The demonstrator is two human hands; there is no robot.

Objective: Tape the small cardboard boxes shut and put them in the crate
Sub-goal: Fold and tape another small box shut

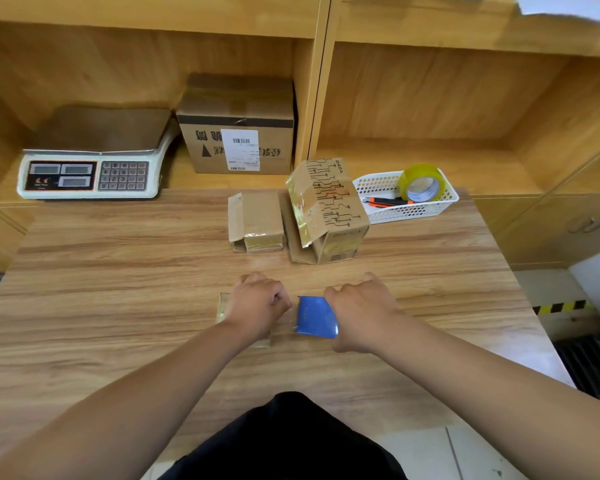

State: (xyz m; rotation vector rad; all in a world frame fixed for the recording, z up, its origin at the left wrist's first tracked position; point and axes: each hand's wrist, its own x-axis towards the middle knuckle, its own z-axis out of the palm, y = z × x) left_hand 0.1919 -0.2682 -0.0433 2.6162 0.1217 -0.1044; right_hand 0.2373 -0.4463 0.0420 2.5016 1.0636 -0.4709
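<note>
- Left hand [257, 306] curls over the box [223, 306], near the counter's [118, 271] front middle; a slack hold would let it slide as the dispenser [316, 318] pulls.
- Right hand [361, 313] grips the dispenser just beside it; a skewed pull could leave wrinkles or run off the box.

Open boxes [326, 209] block the basket [413, 213]; table [101, 254] leftward offers room.

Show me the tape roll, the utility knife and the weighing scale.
tape roll [417, 170]: head view, on its yellowish outer band.
utility knife [385, 202]: head view, on its orange body.
weighing scale [63, 174]: head view, on its front display panel.
</note>
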